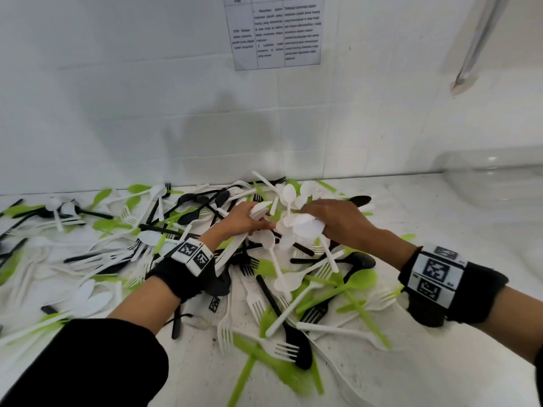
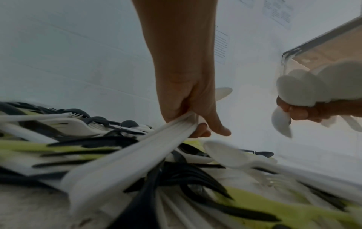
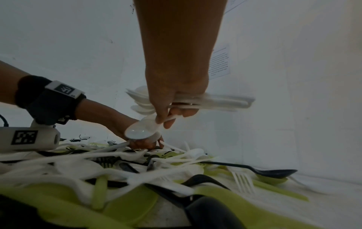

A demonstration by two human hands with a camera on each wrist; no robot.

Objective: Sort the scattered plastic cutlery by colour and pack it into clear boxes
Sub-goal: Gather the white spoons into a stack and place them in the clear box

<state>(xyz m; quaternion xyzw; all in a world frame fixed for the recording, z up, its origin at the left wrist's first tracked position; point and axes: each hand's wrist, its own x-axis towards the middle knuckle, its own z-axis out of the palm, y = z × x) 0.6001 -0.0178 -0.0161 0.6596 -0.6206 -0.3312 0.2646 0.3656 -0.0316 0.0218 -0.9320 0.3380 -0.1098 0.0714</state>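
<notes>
White, black and green plastic cutlery (image 1: 293,289) lies in a heap across the white counter (image 1: 426,362). My left hand (image 1: 246,220) grips a few white spoons (image 2: 137,153) by their handles over the middle of the heap. Close beside it, my right hand (image 1: 338,221) holds a bundle of white spoons (image 3: 213,101) and pinches one more white spoon (image 3: 143,129) under it. A clear box (image 1: 496,177) stands at the far right against the wall.
A tiled wall (image 1: 117,113) runs right behind the heap, with a printed sheet (image 1: 276,30) stuck to it. Bare counter shows at the right in front of the clear box. A metal bar (image 1: 479,39) slants down at the top right.
</notes>
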